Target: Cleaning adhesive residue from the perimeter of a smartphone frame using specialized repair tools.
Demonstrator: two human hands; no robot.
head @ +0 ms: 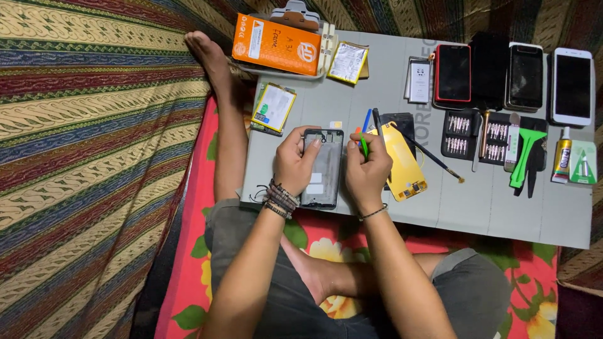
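An opened grey phone frame (325,168) lies on the grey work mat (502,213) in front of me. My left hand (295,160) grips its left edge, fingers curled over the top corner. My right hand (367,168) sits just right of the frame, closed around a thin green tool (363,144) whose tip points at the frame's upper right edge. A yellow phone back part (405,164) lies partly under my right hand.
Orange box (276,44) and two battery packs (274,107) at the mat's back left. Several phones (524,75) line the back right. A screwdriver bit case (477,135), green pry tool (524,154), glue tube (561,160) and thin brush (433,160) lie to the right.
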